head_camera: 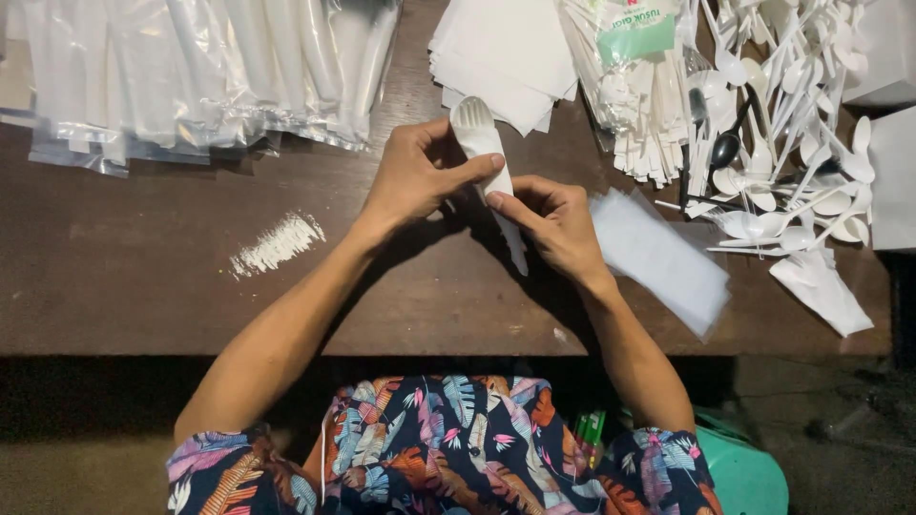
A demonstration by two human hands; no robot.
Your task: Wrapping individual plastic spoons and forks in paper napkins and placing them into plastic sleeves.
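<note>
Two bare hands meet over the middle of a dark wooden desk, both closed on a white plastic spoon partly wrapped in a white paper napkin. The left hand curls around the bundle from the nine o'clock side, its thumb pressed across the wrap. The right hand pinches it from the four o'clock side, fingertips just below that thumb. The spoon's long axis runs nearly straight up the frame, leaning slightly: the bowl points toward twelve o'clock, and the wrapped handle end trails toward five o'clock, past the right hand.

At three o'clock from the hands, touching the right wrist, lies a flat clear plastic sleeve. At twelve o'clock sits a stack of white paper napkins. Toward two o'clock is a bundle of white paper-wrapped sticks, and beyond it a loose heap of white plastic spoons with one black spoon among them. At ten o'clock lie clear plastic bags. A white smear marks the desk at nine o'clock.
</note>
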